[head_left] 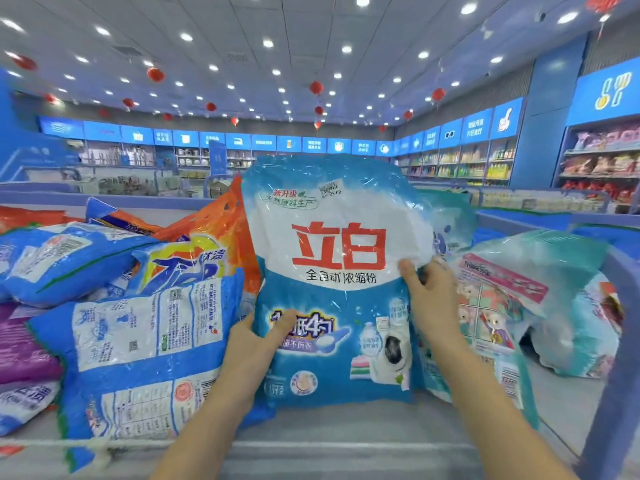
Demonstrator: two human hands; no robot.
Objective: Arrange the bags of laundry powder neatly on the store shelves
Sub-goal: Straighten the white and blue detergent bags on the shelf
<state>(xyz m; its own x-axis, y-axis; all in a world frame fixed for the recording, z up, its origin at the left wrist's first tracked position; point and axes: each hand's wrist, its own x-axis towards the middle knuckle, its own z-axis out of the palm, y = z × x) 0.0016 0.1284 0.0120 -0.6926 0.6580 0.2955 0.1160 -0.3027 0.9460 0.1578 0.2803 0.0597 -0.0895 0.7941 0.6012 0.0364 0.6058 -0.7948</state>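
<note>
A brightly lit store with a white ceiling of round lights, hanging red lanterns (316,87) and blue signs over stocked wall shelves (602,161) fills the background. In front lies a grey shelf (346,427) that carries a loose pile of laundry powder bags. At the far left a blue bag (62,258) lies on its side on top of the pile, and a purple bag (24,344) lies flat below it. Just to the right a large blue bag with a white printed back panel (138,348) leans with its back facing the camera. Behind it sits an orange, yellow and blue bag (187,265), and a plain orange bag (221,216) stands tilted behind that. The person's left hand (256,341) grips the lower left edge of the blue and white bag (332,271) in the middle, thumb across the front and fingers hidden behind. This bag stands upright at the centre of the shelf, front toward the camera, with large red characters on a white field and a small price sticker near the top. Its bottom edge rests on or just above the shelf; which one is unclear. The right hand (429,296) grips the bag's right edge at mid height, thumb on the front. The hands are apart, one on each side. To the right, teal bags with a pink label (502,299) lie slumped against each other. A blue rail (620,341) borders the shelf at the far right.
</note>
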